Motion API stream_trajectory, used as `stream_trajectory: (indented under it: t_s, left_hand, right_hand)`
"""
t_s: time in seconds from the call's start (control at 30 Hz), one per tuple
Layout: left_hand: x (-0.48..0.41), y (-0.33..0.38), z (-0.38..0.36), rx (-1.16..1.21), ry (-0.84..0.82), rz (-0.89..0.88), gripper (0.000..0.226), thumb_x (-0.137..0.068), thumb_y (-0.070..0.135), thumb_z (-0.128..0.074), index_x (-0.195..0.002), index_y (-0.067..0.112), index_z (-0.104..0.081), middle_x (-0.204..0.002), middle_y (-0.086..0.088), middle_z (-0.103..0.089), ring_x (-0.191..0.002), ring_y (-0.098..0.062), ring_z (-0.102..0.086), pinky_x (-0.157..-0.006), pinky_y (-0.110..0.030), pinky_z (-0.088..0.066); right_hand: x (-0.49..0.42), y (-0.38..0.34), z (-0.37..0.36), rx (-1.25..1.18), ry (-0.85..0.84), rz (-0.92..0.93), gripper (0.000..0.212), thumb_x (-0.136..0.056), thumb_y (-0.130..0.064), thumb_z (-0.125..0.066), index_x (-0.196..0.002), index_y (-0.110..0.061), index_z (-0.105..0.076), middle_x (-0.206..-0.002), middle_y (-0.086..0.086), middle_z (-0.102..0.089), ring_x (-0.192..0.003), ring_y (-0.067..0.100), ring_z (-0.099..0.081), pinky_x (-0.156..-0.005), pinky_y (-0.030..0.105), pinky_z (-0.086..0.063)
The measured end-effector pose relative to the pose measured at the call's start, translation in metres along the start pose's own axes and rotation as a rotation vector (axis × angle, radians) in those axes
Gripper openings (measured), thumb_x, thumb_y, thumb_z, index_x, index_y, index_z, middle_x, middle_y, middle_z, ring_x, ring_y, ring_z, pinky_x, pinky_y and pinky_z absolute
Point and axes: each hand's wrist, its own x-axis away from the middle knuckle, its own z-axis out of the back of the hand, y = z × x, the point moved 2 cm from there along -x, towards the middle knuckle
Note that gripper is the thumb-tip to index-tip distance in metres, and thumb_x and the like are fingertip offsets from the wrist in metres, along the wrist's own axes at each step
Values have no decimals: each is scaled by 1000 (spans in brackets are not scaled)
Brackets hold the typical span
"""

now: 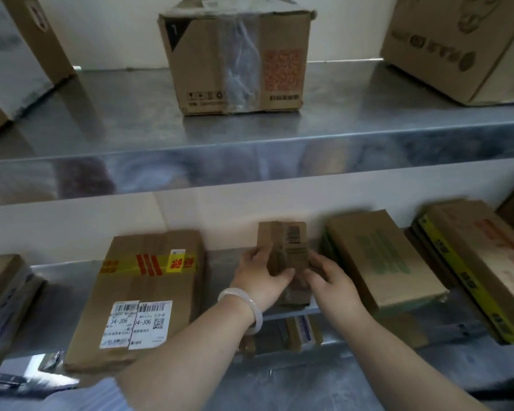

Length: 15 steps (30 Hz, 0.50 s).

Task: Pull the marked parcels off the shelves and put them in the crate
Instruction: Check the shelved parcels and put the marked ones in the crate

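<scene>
A small brown cardboard parcel with a barcode label lies on the lower steel shelf, in the middle. My left hand grips its left side, thumb over the top. My right hand holds its right side, fingers curled round the edge. To the left lies a flat parcel with red and yellow tape and white labels reading J4-J06. No crate is in view.
Right of my hands stand a green-printed box and a box with yellow tape. More parcels sit at the far left. The upper shelf carries a taped carton and boxes at both sides. A shelf below holds small packets.
</scene>
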Motion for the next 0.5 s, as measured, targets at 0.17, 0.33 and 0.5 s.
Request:
stream_trajectory:
  t_s: [0.17,0.33,0.5]
  left_hand:
    - [3,7,0,67,47,112,83,-66,69,-60,-141,48,-32,-142,-2,-36,-122,-29,-50,-103,-41,-46]
    - [5,9,9,270,73,103,81,-54,63,-65,-131,50,-41,-133,0,-51,-112,-20,-57,-96,-34,-51]
    - [6,11,25,403,106,61,51,-70,51,-70,-114,59,-47,-110,26,-56,-102,0,-54,-86,-20,-42]
  right_hand:
    - [7,-4,-11,-136,15,50,32,-98,-18,-51,-122,-35,-63,-121,-20,-62,-117,-2,-54,-103,29,-44]
    - [5,-8,0,-138,-50,53,37,-98,-15,-51,-117,-47,-56,-118,-28,-60,-114,-12,-53,-93,10,-44]
    - [-10,-11,22,-48,35,-2,57,-93,-25,-61,-147,-27,-40,-143,-8,-48,-134,8,-42,-108,23,-32]
